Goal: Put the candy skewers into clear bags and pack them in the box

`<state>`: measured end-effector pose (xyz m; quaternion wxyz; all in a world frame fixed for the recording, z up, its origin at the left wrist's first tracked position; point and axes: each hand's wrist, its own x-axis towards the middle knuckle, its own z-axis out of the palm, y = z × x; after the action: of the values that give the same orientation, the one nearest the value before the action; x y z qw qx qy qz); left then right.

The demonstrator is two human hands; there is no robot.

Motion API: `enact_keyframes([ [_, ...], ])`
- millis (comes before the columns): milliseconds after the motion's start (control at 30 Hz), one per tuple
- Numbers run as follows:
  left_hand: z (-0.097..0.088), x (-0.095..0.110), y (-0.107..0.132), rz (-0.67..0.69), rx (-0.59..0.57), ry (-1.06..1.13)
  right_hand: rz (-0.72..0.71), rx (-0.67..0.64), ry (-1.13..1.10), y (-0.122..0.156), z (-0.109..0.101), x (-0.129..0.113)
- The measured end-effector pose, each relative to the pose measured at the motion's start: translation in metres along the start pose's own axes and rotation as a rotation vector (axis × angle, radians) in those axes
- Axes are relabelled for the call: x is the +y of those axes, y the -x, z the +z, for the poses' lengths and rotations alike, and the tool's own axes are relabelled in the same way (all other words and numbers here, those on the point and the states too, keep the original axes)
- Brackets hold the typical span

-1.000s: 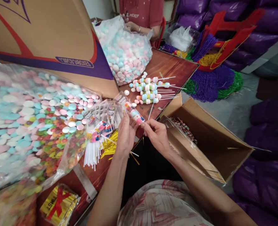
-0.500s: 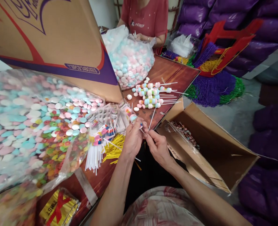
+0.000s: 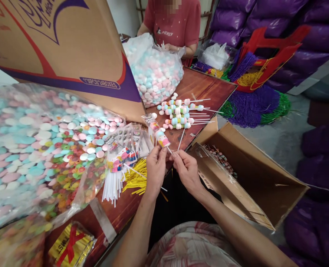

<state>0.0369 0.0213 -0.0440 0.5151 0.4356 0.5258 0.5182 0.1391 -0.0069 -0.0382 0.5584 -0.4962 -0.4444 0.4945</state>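
Note:
A marshmallow skewer in a clear printed wrapper (image 3: 161,135) points up and away over the table edge. Pinched at the base of its wrapper, the skewer is held by my left hand (image 3: 156,165). My right hand (image 3: 186,167) is closed with its fingertips at the skewer's white stick; whether a twist tie is between them is too small to see. Just beyond lie several unwrapped marshmallow skewers (image 3: 178,111) in a pile. Left of my hands are printed wrappers (image 3: 128,142), white sticks (image 3: 112,187) and gold twist ties (image 3: 136,177).
A big clear bag of marshmallows and gummy rings (image 3: 36,148) covers the left. Behind it stands a printed carton (image 3: 78,48). An open cardboard box (image 3: 260,185) holding skewers is at the right. Across the table (image 3: 209,83), a person in red (image 3: 171,27) sits behind another marshmallow bag (image 3: 155,70).
The wrapped skewer now stands out more fully from my hands, its wrapper in plain view. My left hand has slid lower toward the stick, and both hands stay close together.

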Motion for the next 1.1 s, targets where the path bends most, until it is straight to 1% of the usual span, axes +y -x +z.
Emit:
enact_keyframes([
  [100,-0.004,0.004,0.001,0.108,0.037,-0.238,0.04,-0.006,-0.023,0.001,0.003,0.0],
  [200,-0.005,0.007,0.003,0.198,0.093,-0.434,0.074,-0.049,-0.083,0.003,0.004,-0.002],
  [267,-0.006,0.007,0.004,0.223,0.106,-0.49,0.087,-0.109,-0.114,0.005,0.002,-0.006],
  [333,-0.006,0.007,0.005,0.23,0.085,-0.498,0.109,-0.18,-0.095,0.01,-0.002,-0.01],
  [400,-0.007,0.007,0.006,0.229,0.052,-0.489,0.136,-0.216,-0.026,0.014,-0.007,-0.013],
  [467,-0.007,0.007,0.006,0.232,0.009,-0.496,0.147,-0.193,0.027,0.017,-0.01,-0.015],
  [533,-0.007,0.008,0.006,0.256,-0.04,-0.544,0.136,-0.15,0.026,0.016,-0.011,-0.014],
  [633,-0.009,0.009,0.006,0.355,-0.16,-0.629,0.108,-0.107,-0.01,0.01,-0.01,-0.013],
  [700,-0.013,0.009,0.006,0.413,-0.255,-0.628,0.093,-0.099,-0.024,0.005,-0.009,-0.013],
  [733,-0.016,0.009,0.007,0.419,-0.293,-0.608,0.086,-0.097,-0.027,0.004,-0.009,-0.013],
  [767,-0.019,0.01,0.007,0.402,-0.318,-0.579,0.08,-0.097,-0.022,0.003,-0.009,-0.012],
  [833,-0.026,0.011,0.008,0.307,-0.346,-0.479,0.065,-0.094,0.019,0.003,-0.01,-0.011],
  [900,-0.029,0.014,0.01,0.134,-0.339,-0.294,0.045,-0.089,0.081,0.004,-0.011,-0.009],
  [967,-0.027,0.018,0.011,-0.065,-0.288,-0.028,0.027,-0.091,0.137,0.006,-0.011,-0.006],
  [1000,-0.024,0.02,0.01,-0.144,-0.249,0.099,0.02,-0.094,0.158,0.007,-0.01,-0.005],
  [1033,-0.019,0.022,0.009,-0.202,-0.208,0.206,0.014,-0.099,0.18,0.008,-0.009,-0.003],
  [1100,-0.008,0.025,0.006,-0.24,-0.143,0.319,0.001,-0.114,0.217,0.009,-0.006,-0.001],
])
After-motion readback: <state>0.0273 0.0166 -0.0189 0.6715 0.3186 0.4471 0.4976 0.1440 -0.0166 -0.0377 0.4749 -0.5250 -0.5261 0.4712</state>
